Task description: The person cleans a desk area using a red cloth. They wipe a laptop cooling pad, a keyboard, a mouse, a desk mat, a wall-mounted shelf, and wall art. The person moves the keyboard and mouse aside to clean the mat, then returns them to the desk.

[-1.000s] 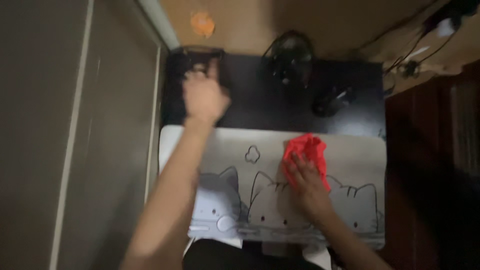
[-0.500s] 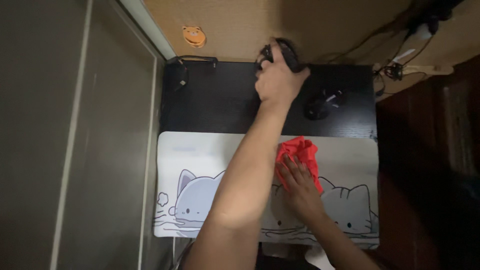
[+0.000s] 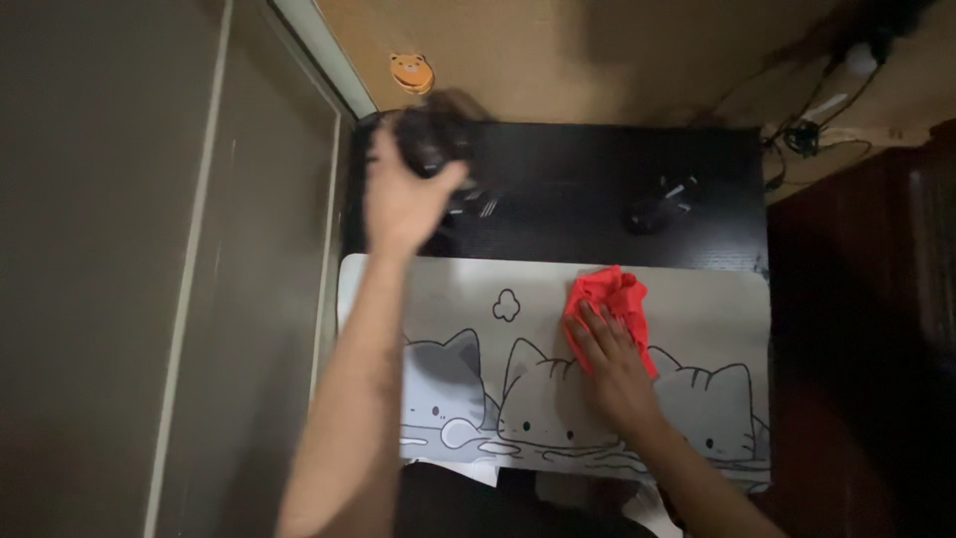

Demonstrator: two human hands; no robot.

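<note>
Seen from the head camera, the left hand point(image 3: 400, 199) grips a blurred black rounded object point(image 3: 430, 137) above the far left of the black desk point(image 3: 568, 189). The right hand point(image 3: 612, 361), fingers spread, presses a crumpled red cloth point(image 3: 609, 299) flat onto the pale cat-printed desk mat point(image 3: 697, 309), right of centre.

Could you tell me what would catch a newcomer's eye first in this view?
The bright red cloth stands out, pressed under the right hand on the pale cat-print desk mat. The left hand holds a black headset, blurred, over the far-left corner of the black desk.
</note>
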